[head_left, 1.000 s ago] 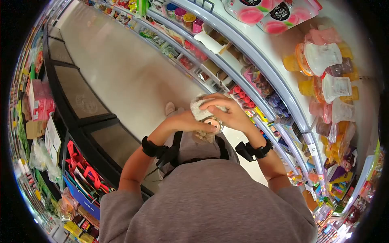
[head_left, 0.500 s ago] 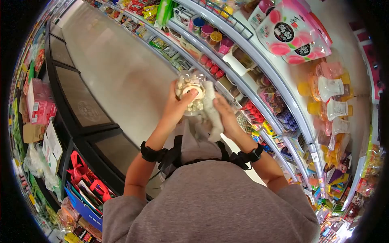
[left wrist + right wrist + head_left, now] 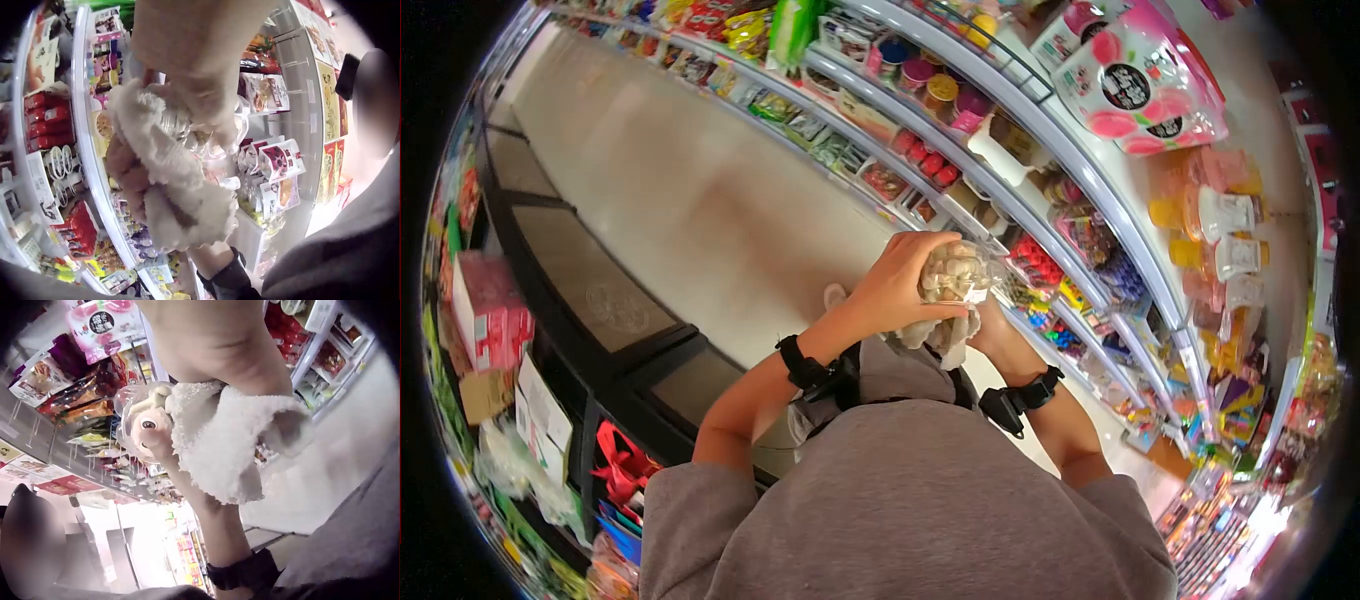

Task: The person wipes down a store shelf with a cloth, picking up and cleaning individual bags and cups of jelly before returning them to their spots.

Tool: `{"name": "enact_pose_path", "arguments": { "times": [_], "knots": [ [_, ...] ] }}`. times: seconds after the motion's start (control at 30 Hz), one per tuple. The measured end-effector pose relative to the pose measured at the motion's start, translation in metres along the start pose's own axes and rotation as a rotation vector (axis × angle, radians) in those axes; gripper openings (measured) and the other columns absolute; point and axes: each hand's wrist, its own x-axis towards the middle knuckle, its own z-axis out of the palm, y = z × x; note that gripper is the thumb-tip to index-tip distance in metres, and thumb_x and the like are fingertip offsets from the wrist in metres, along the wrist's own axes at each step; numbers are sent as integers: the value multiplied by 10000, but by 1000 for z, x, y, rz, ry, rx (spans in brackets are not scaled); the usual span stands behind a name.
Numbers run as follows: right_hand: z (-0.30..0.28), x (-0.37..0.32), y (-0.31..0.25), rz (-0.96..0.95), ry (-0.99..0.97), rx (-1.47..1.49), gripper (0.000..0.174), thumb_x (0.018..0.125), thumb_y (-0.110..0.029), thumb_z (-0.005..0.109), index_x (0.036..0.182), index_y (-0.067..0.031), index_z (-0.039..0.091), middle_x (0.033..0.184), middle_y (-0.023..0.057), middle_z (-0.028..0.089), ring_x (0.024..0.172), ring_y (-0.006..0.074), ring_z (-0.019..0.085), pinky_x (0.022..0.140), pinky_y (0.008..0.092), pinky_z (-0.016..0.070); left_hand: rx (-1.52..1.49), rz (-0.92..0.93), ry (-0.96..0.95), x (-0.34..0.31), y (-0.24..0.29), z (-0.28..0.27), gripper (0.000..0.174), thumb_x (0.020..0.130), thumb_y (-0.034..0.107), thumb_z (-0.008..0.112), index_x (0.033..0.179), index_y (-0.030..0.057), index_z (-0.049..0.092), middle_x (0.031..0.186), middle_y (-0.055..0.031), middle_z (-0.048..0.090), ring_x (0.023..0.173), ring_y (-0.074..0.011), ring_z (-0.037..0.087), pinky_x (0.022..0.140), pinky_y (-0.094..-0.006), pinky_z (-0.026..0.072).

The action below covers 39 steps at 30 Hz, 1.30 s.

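My left hand [image 3: 900,285] grips a clear plastic jar [image 3: 962,272] filled with pale, lumpy pieces. The jar is tipped, its side facing up in the head view. In the right wrist view the left thumb lies on the jar's pale round lid [image 3: 149,427]. A white fluffy cloth [image 3: 945,338] hangs beneath the jar, bunched and folded. My right hand [image 3: 992,325] is partly hidden behind the jar; its fingers [image 3: 128,178] hold the cloth against it, as the left wrist view shows from the other side.
Stocked shelves [image 3: 1090,160] curve along the right, with pink peach-print bags [image 3: 1130,90] and small jelly-coloured cups [image 3: 1225,215] on top. On the left stands a black-framed counter [image 3: 595,330] bearing a pink box [image 3: 490,310] and a red ribbon [image 3: 620,465]. Pale floor [image 3: 670,150] runs between them.
The jar has turned from lid-up onto its side and moved right, with my left hand around it. The cloth has gone from the jar's top to its side, then underneath, with my right hand.
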Motion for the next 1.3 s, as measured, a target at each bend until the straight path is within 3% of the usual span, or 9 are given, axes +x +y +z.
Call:
{"name": "enact_pose_path", "arguments": {
  "times": [0.13, 0.17, 0.3, 0.37, 0.47, 0.53, 0.9, 1.13, 1.3],
  "knots": [
    [-24, -19, -7, -103, 188, 139, 355, 920, -298, 324, 1151, -74, 475, 1093, 78, 559, 954, 198, 555, 813, 346, 462, 155, 13, -188, 25, -3, 12, 757, 590, 303, 765, 1213, 100, 386, 1146, -160, 478, 1055, -325, 454, 890, -396, 379],
    [-50, -24, -13, -78, -225, 264, 346, 923, -280, 314, 1154, -71, 467, 1094, 76, 554, 960, 208, 548, 810, 350, 460, 136, 31, -205, 32, -4, 19, 757, 590, 303, 765, 1213, 100, 386, 1146, -160, 478, 1055, -325, 454, 890, -396, 379],
    [-90, -23, -32, -206, 114, 201, 335, 915, -272, 327, 1138, -70, 475, 1058, 82, 564, 945, 219, 548, 799, 359, 462, -36, -75, -378, 56, -12, 52, 747, 635, 207, 741, 1245, 95, 326, 1189, -170, 458, 1060, -325, 481, 866, -375, 409],
    [-74, -26, -52, -287, 435, 302, 292, 897, -273, 386, 1086, -82, 501, 962, 87, 580, 821, 215, 558, 707, 353, 476, -65, -77, -298, 69, -22, 76, 730, 639, 154, 736, 1242, 92, 329, 1201, -159, 448, 1083, -327, 461, 895, -374, 392],
    [-127, -28, -67, -325, 251, 424, 273, 869, -252, 454, 1063, -63, 490, 941, 90, 564, 782, 218, 546, 699, 357, 471, 28, 43, -153, 94, -35, 107, 706, 635, 44, 692, 1238, 89, 326, 1238, -149, 409, 1129, -321, 413, 922, -370, 375],
    [-126, -39, -81, -344, 436, 386, 277, 852, -255, 492, 1047, -58, 489, 902, 91, 553, 730, 215, 522, 653, 347, 461, 91, 37, -83, 111, -37, 126, 676, 641, -16, 630, 1236, 88, 327, 1265, -133, 367, 1144, -322, 389, 927, -373, 375],
    [-195, -78, -103, -115, 219, 229, 320, 860, -335, 475, 1013, -54, 503, 843, 124, 575, 676, 256, 566, 604, 428, 479, 670, 179, 78, 169, -71, 189, 376, 703, 16, 518, 1075, 31, 461, 1086, -154, 400, 989, -337, 470, 716, -375, 507],
    [-188, -73, -130, -81, 262, 188, 307, 829, -342, 522, 950, -60, 518, 805, 94, 558, 678, 240, 543, 600, 402, 463, 919, 276, 39, 182, -75, 190, 308, 693, 59, 507, 998, 42, 548, 993, -124, 532, 1027, -288, 447, 922, -380, 322],
    [-180, -77, -142, -37, 192, 173, 296, 813, -324, 544, 960, -67, 529, 838, 82, 561, 746, 223, 538, 649, 396, 451, 991, 223, -28, 189, -71, 193, 262, 707, 113, 505, 944, 50, 599, 998, -121, 554, 1026, -262, 449, 934, -391, 305]
  ]
}}
